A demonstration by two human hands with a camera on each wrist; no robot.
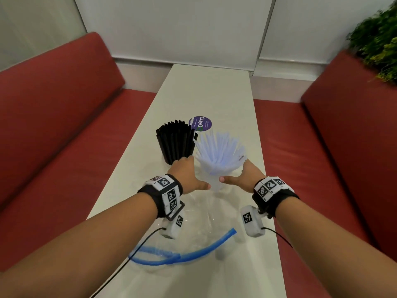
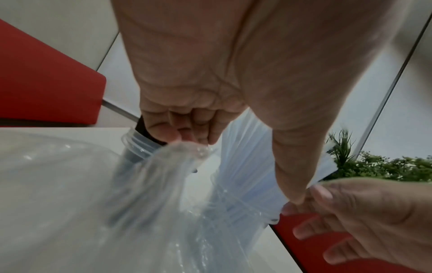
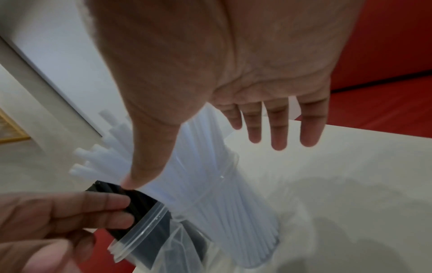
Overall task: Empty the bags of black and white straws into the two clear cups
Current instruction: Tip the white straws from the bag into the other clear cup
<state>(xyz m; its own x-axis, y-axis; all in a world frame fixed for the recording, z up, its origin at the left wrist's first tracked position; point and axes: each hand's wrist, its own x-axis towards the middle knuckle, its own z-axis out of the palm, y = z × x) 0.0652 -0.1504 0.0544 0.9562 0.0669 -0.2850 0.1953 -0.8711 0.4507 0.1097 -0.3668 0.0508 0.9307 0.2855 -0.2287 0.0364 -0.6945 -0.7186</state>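
Note:
Black straws point(image 1: 175, 140) stand in a clear cup point(image 2: 135, 147) on the white table point(image 1: 210, 93). White straws point(image 1: 219, 151) fan out of a second clear cup point(image 3: 233, 230) just to its right. My left hand point(image 1: 189, 175) sits between the two cups, its fingers point(image 3: 112, 206) against the black straws and cup rim, its thumb stretched toward the white cup. My right hand point(image 1: 245, 177) is at the white cup's right side, fingers point(image 3: 278, 129) straight and spread, thumb along the white straws point(image 3: 210, 184). Neither hand grips anything. Empty clear bags point(image 1: 199, 211) lie crumpled under my wrists.
The bags' blue zip strips point(image 1: 193, 252) curl near the table's front edge. A purple round sticker point(image 1: 200, 123) lies behind the cups. Red benches point(image 1: 53, 125) flank the narrow table and a green plant point(image 1: 378, 44) stands at the far right. Thin black cables point(image 1: 137, 248) trail from my wrists.

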